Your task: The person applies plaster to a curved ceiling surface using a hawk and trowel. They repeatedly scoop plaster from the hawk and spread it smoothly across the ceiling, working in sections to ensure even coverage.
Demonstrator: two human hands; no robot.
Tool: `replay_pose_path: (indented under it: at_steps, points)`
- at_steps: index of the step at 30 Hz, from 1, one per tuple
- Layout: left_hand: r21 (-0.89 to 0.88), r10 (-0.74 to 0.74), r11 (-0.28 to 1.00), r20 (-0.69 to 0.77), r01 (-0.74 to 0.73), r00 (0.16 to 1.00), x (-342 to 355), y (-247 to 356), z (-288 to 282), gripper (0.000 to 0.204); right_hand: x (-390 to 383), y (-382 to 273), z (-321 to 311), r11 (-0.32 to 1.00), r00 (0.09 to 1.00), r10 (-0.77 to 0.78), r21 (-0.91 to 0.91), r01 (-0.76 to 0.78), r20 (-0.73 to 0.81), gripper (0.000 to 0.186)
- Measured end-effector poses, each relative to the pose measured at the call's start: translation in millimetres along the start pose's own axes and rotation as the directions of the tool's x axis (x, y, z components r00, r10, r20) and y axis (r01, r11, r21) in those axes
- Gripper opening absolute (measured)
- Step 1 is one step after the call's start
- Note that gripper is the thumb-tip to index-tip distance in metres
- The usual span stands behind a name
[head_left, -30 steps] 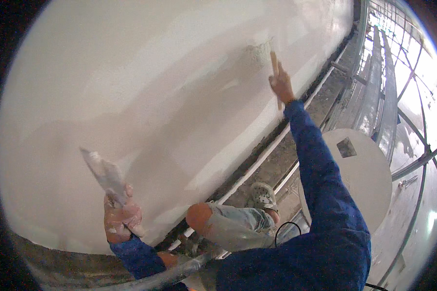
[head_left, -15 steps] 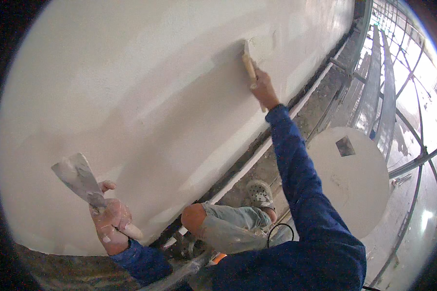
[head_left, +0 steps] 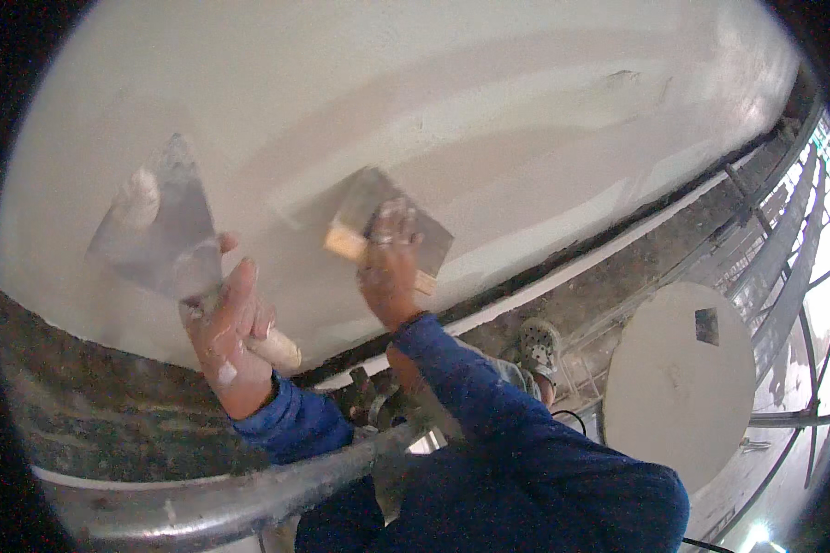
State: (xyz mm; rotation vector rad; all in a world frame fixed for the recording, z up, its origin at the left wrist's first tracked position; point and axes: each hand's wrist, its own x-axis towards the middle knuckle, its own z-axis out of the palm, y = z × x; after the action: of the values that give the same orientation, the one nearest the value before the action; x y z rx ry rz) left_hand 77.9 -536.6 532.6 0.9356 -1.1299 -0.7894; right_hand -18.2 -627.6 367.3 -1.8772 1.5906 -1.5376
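My left hand [head_left: 232,336] grips a scraper with a pale wooden handle [head_left: 277,348]; its broad metal blade [head_left: 173,249] is raised at the left and carries a white lump of compound [head_left: 140,195]. White smears coat the skin. Near the middle, my right hand [head_left: 387,276] is closed on a wide flat blade tool [head_left: 355,207] with light wooden edging, held over the off-white wall [head_left: 452,74], slightly blurred; whether it touches cannot be told. The wall's surface shows uneven damp-looking patches and small marks.
A metal pipe [head_left: 249,493] crosses the lower left. Dark rough ground [head_left: 83,396] borders the wall. My foot in a perforated clog [head_left: 539,355] rests beside it. At right lie a round pale board [head_left: 673,396] with a square hole, scaffold planks [head_left: 784,249] and bars.
My right hand and its tool have swept from the upper right down and left to the middle, beside my left hand. My left hand's scraper has risen, and the whole view has shifted.
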Motion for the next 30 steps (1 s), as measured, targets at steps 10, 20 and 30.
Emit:
replay_pose_path:
  at_steps: [10, 20, 30]
  points:
    - [0.179, -0.19, 0.962, -0.101, 0.206, 0.976, -24, -15, -8, 0.038, -2, 59, -103, 0.944, 0.971, -0.237, 0.228, 0.237, -0.031, 0.059]
    - [0.129, -0.46, 0.879, -0.019, 0.458, 0.888, -33, -45, 34, 0.05, 183, 301, -347, 0.873, 0.96, 0.184, 0.485, -0.06, -0.212, 0.026]
    - [0.454, -0.408, 0.802, -0.055, 0.387, 0.911, -12, -51, 57, 0.06, 192, 251, -272, 0.939, 0.955, 0.03, 0.335, 0.074, -0.295, 0.045]
